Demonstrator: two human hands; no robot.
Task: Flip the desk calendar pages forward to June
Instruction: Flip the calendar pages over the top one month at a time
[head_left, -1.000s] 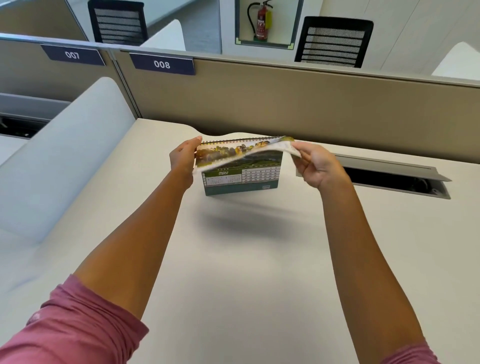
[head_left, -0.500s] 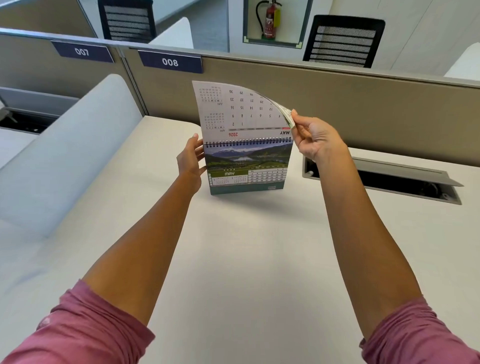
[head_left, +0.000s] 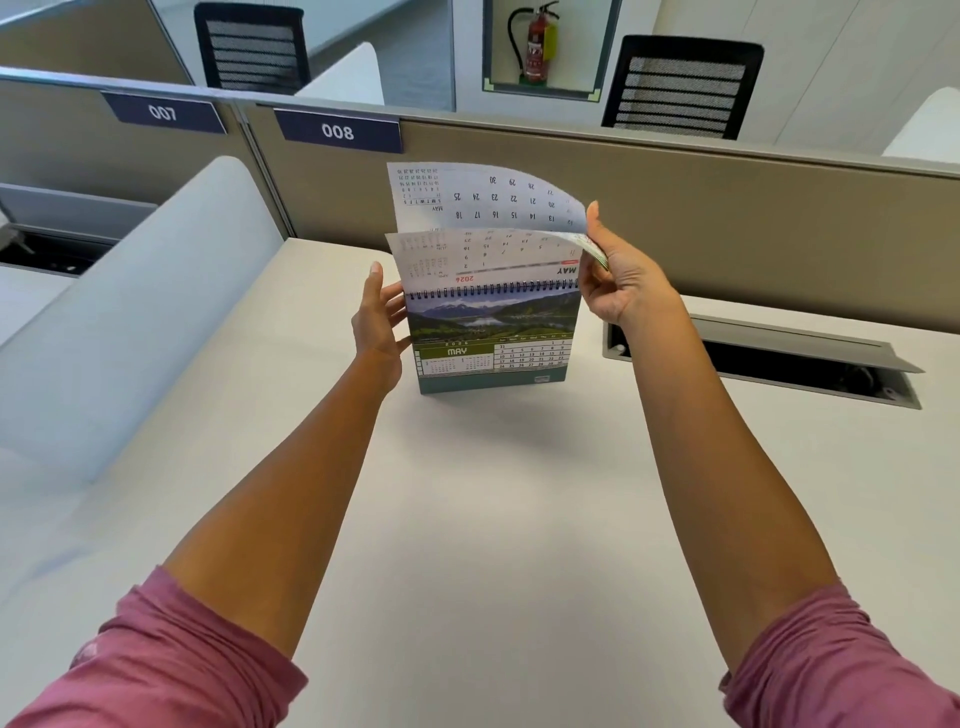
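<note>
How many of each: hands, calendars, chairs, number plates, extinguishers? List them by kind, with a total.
Hands: 2
Desk calendar: 1
Mesh chairs: 2
Number plates: 2
Fire extinguisher: 1
Total: 8

the small date grid on the front of the desk calendar (head_left: 493, 343) is too fine to read beyond the word may, and the print on its lifted pages (head_left: 483, 208) hangs upside down, the lower one smeared with blur. the right hand (head_left: 618, 275) hides the pages' right edge, so how many sheets it pinches cannot be told. the calendar's back side is out of sight. the left hand (head_left: 379, 322) covers part of the calendar's left edge. both pink sleeves (head_left: 156, 660) run off the bottom edge. inside the cable hatch (head_left: 753, 358) all is dark. the fire extinguisher (head_left: 537, 47) label is too small to read.
</note>
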